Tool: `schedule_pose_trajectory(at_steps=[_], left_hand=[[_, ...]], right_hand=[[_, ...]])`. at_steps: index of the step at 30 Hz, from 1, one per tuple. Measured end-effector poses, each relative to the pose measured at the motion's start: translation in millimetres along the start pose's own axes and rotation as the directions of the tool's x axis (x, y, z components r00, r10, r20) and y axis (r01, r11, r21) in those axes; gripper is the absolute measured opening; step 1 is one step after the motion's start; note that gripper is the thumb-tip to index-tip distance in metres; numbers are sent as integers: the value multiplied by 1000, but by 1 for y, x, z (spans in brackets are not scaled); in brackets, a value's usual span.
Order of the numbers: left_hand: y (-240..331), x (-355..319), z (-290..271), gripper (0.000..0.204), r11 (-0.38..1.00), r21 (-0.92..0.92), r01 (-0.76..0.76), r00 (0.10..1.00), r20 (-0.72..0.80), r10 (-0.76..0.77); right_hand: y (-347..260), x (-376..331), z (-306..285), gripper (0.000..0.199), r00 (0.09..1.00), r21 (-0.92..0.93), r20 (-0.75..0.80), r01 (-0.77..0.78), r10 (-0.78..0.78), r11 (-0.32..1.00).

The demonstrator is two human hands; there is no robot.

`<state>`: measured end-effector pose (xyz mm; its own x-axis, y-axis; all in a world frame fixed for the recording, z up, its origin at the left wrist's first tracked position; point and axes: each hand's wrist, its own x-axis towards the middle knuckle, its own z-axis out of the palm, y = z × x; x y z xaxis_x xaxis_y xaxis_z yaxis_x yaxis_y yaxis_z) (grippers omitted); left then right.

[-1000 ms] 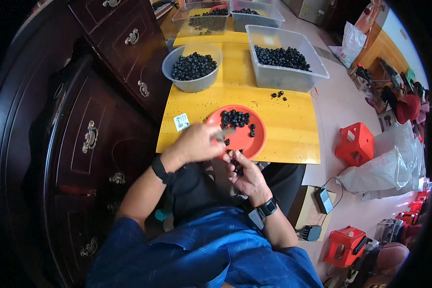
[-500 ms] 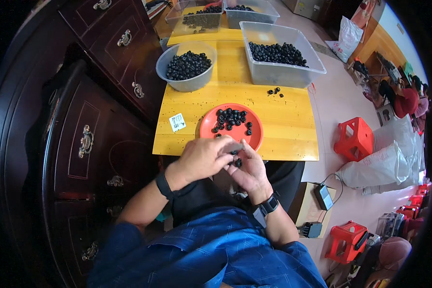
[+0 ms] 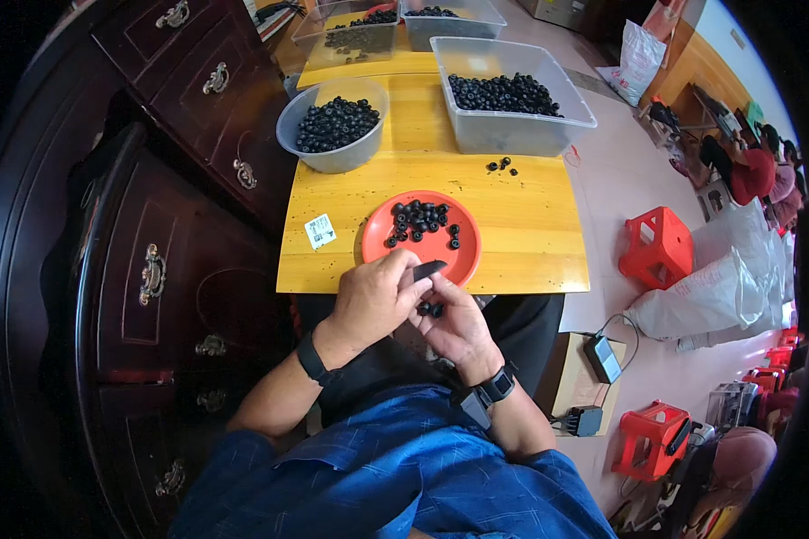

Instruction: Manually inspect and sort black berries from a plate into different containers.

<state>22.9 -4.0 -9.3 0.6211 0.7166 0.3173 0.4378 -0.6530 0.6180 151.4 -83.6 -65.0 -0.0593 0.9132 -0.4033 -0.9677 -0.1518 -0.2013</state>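
Note:
My left hand (image 3: 375, 295) pinches a small dark blade-like piece (image 3: 429, 269) between thumb and fingers, over the near edge of a red plate (image 3: 470, 235). My right hand (image 3: 466, 334) is cupped beside it, fingers curled, with a few small black ring-shaped pieces (image 3: 430, 310) in it. Its thumb and fingertips come up to the blade-like piece; whether they pinch anything there is hidden. On the plate lies a loose group of similar black pieces (image 3: 418, 217), some showing a hole in the middle.
Behind the plate stand a round clear tub (image 3: 333, 163) and a rectangular clear bin (image 3: 512, 135), both holding many black pieces. A white label (image 3: 320, 231) and a few stray pieces (image 3: 503, 165) lie on the yellow table (image 3: 530, 242). Dark drawers (image 3: 180, 287) flank the left; red stools (image 3: 656, 247) stand right.
The blade-like piece now shows more plainly, pointing right above my right fingertips. My right hand has curled further around its black pieces. The whole view has shifted slightly.

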Motion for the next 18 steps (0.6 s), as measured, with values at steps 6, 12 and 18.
schedule_pose_trajectory(at_steps=[6,12,18], left_hand=[[6,-2,-3,24,997,-80,-12,999,-32,9],[12,-8,0,21,986,-160,-37,996,-92,23],[8,-13,15,21,953,-302,16,994,-94,-47]], right_hand=[[-7,-2,-7,16,994,-29,79,-73,75,997],[-5,-4,-1,13,991,-5,70,-115,116,993],[-10,-8,-2,19,951,50,223,-231,214,972]])
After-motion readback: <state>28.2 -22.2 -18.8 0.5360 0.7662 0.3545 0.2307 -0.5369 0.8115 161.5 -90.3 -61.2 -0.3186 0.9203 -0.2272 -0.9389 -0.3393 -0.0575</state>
